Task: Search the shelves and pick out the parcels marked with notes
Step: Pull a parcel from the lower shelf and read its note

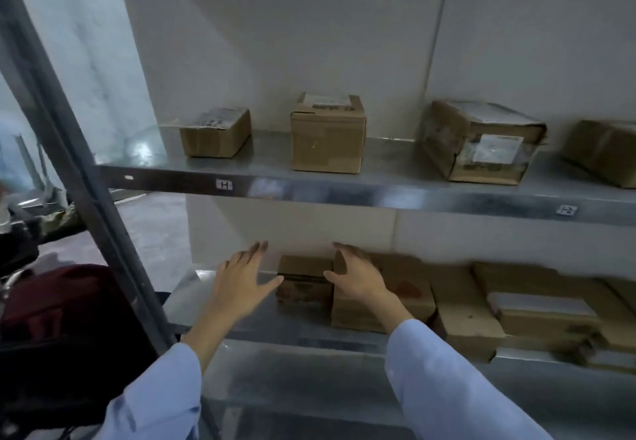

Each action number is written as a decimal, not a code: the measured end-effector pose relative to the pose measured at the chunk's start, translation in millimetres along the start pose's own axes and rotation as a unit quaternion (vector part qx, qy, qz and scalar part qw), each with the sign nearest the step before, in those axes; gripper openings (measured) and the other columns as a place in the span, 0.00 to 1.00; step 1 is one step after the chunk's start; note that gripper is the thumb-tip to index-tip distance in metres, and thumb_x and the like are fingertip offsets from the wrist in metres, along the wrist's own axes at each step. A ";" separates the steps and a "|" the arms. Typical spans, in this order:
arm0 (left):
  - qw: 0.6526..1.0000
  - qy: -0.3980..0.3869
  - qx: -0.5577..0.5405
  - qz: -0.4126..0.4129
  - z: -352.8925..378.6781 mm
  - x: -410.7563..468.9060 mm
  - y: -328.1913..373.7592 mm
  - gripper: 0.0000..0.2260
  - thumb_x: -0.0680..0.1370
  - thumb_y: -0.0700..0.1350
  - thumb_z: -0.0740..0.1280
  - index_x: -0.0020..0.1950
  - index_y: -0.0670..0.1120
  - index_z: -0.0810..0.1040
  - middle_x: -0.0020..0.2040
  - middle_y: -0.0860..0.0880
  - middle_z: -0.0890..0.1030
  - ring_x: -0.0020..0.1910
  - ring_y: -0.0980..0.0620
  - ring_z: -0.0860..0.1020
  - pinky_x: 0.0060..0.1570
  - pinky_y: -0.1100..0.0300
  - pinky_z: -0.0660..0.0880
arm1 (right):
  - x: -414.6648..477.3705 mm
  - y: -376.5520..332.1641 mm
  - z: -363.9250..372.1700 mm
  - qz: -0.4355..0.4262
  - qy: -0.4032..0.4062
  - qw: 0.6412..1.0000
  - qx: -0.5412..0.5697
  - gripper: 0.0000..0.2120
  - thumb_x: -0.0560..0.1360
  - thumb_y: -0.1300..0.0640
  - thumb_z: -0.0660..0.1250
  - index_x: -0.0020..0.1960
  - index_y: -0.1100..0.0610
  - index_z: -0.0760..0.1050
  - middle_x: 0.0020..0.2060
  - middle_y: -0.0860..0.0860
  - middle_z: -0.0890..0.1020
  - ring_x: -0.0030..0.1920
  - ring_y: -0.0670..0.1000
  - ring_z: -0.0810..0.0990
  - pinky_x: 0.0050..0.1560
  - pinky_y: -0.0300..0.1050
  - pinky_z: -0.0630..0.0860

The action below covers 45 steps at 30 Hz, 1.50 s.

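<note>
Search step on the lower shelf [275, 331]. Left hand [241, 284] and right hand [358, 276] are open with fingers spread, flanking a small box [304, 293] near its left end, nothing gripped. Next: press both sides, lift, check for a note.

Open hands [241, 284] flank small parcel [303, 283].

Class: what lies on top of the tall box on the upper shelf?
On the tall box, a pale label, its print too blurred to read. Closed flaps hide the contents.
</note>
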<state>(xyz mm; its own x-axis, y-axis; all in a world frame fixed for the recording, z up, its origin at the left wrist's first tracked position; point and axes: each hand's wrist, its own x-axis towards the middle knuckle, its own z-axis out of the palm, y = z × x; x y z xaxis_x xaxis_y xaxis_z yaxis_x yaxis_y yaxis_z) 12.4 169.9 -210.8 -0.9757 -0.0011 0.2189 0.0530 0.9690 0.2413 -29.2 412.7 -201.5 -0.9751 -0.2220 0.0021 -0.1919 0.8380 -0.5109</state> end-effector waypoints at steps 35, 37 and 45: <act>0.957 -0.054 -0.278 0.060 145.3 82.8 -61.0 0.34 0.65 0.60 0.69 0.67 0.46 0.74 0.67 0.50 0.69 0.60 0.49 0.75 0.57 0.56 0.74 | 71.9 26.9 80.4 -0.002 -0.039 0.986 -0.164 0.31 0.77 0.45 0.65 0.76 0.49 0.58 0.77 0.51 0.59 0.78 0.59 0.49 0.76 0.55 0.50; 0.957 -0.044 -0.284 0.049 145.1 81.7 -70.1 0.34 0.65 0.60 0.70 0.66 0.45 0.74 0.67 0.49 0.70 0.60 0.51 0.75 0.57 0.59 0.72 | 74.1 21.7 83.5 -0.014 -0.033 0.982 -0.184 0.31 0.77 0.46 0.66 0.77 0.49 0.58 0.76 0.52 0.59 0.77 0.60 0.51 0.78 0.55 0.47; 0.953 -0.018 -0.303 0.017 136.9 71.3 -90.5 0.33 0.66 0.40 0.80 0.69 0.46 0.73 0.70 0.43 0.70 0.61 0.46 0.75 0.59 0.59 0.71 | 80.6 3.4 104.1 -0.034 -0.032 0.992 -0.118 0.28 0.78 0.50 0.66 0.75 0.51 0.62 0.72 0.53 0.67 0.73 0.56 0.61 0.75 0.51 0.56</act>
<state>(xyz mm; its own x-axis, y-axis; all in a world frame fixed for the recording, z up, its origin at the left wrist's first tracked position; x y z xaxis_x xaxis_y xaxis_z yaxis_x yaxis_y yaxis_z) -91.0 115.9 -346.5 -0.9776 0.0468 0.2054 0.1861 0.6484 0.7382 -96.8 345.8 -292.6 -0.9513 -0.3071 -0.0282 -0.2855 0.9116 -0.2958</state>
